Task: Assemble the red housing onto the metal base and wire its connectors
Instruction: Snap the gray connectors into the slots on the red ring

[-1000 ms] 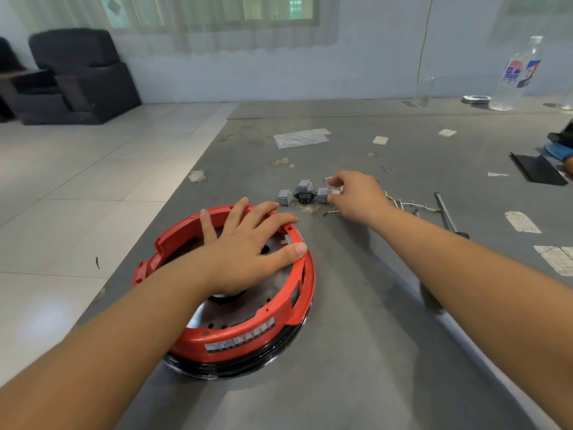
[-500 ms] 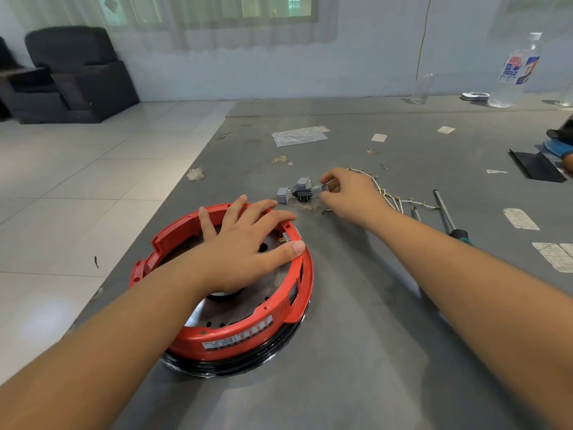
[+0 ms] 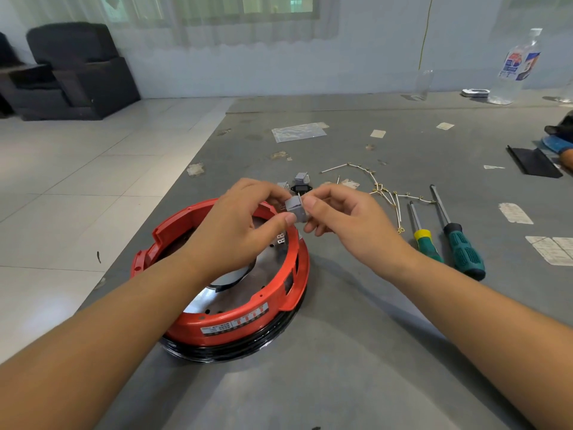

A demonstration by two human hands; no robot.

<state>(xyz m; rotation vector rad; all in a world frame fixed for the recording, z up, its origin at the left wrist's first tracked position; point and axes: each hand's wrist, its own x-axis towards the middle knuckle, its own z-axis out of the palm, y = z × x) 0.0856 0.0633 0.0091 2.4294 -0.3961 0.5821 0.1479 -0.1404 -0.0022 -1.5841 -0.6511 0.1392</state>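
The red ring-shaped housing [image 3: 248, 321] sits on the shiny metal base [image 3: 229, 280] near the table's left edge. Above its far rim, my left hand [image 3: 245, 225] and my right hand [image 3: 344, 218] together pinch one small grey connector block [image 3: 296, 209] between thumbs and fingers. Behind the hands, more grey connectors [image 3: 301, 178] and a black one [image 3: 300, 189] lie on the table. A bundle of white wires with brass terminals [image 3: 384, 193] lies to the right of them.
Two screwdrivers, one yellow-banded [image 3: 423, 240] and one green-handled [image 3: 462, 249], lie right of my right hand. A plastic bag [image 3: 297, 131], paper scraps, a black tray [image 3: 533, 161] and a water bottle [image 3: 514, 66] sit farther back. The table's left edge drops to tiled floor.
My right hand picked a grey connector from the pile and brought it back toward me. My left hand lifted off the red housing and joined it on the connector.
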